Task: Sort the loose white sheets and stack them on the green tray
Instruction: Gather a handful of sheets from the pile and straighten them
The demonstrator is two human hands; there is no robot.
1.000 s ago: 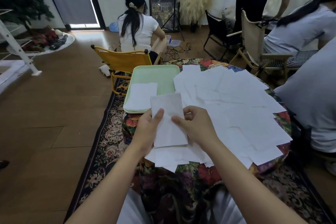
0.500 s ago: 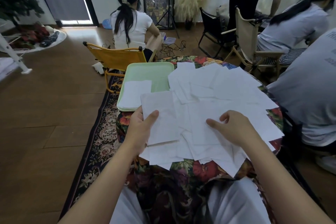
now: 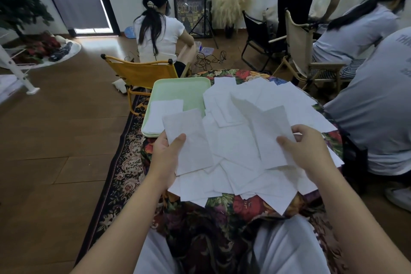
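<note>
Left hand (image 3: 165, 158) and right hand (image 3: 309, 151) each pinch one thin white paper sheet: square yours edge-to-edge before laying them on the pale green plastic tray (image 3: 178, 89).

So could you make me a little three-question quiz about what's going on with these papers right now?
1. True or false: the green tray is empty.
2. How many sheets are being held up? A) none B) one C) two
3. Which hand holds the sheet nearest the tray?

Key
1. False: a white stack lies in it.
2. C: the left hand and right hand each hold one.
3. The left.
</note>
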